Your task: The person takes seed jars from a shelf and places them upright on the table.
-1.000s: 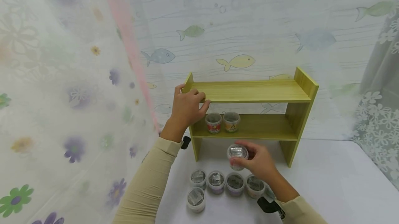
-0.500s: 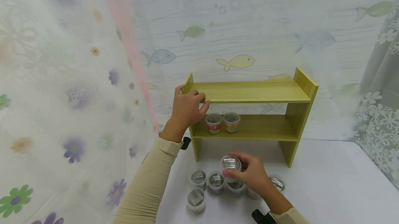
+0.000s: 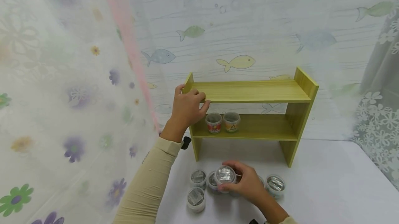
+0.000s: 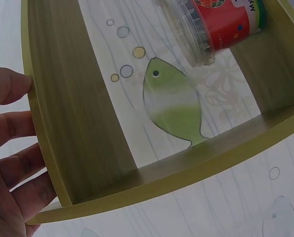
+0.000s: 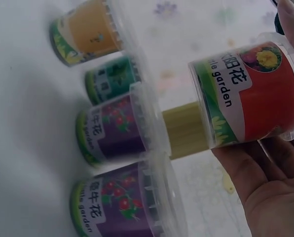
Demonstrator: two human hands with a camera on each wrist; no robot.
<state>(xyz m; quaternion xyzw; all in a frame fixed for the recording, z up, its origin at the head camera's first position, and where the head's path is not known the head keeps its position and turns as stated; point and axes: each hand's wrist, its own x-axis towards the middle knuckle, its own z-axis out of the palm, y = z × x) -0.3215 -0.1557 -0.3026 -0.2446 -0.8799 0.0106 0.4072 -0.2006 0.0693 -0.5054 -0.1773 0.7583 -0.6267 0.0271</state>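
Note:
My right hand holds a clear-lidded plastic planting cup between thumb and fingers, above the row of cups on the table. In the right wrist view, the held cup has a red "little garden" label with flowers. My left hand grips the upper left corner of the yellow-green wooden shelf. In the left wrist view its fingers lie along the shelf board's edge. On the middle board stand a red-labelled cup and an orange-labelled cup, side by side.
On the white table, more lidded cups stand in a row: a left cup, a front cup and a right cup, others partly hidden by my right hand. Purple-labelled cups show in the right wrist view. A fish-patterned curtain hangs behind.
My right hand has moved down and left with the held cup, from just in front of the shelf to over the row. The rightmost cup has come into view. My left hand stays put.

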